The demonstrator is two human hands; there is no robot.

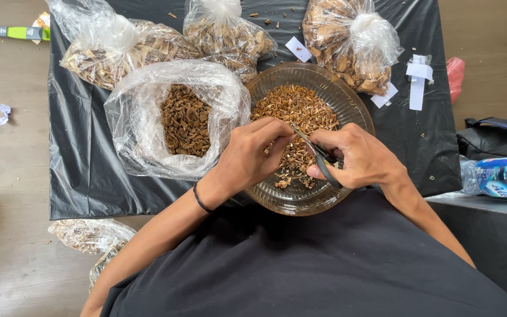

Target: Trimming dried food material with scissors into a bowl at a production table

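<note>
One glass bowl of chopped dried pieces sits at the near edge of the black sheet. Right hand grips one pair of scissors; left hand pinches a piece. One open bag lies just beside the bowl; three tied bags line the far edge.

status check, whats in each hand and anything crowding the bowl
Right hand grips scissors. Left hand pinches a dried piece at the blades. Open bag touches the glass bowl.

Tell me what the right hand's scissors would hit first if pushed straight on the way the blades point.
The right hand aims the scissors up-left, so the blades would probably first meet the left hand's fingers, which pinch something small at their tips. Depth is hard to judge from above.
</note>
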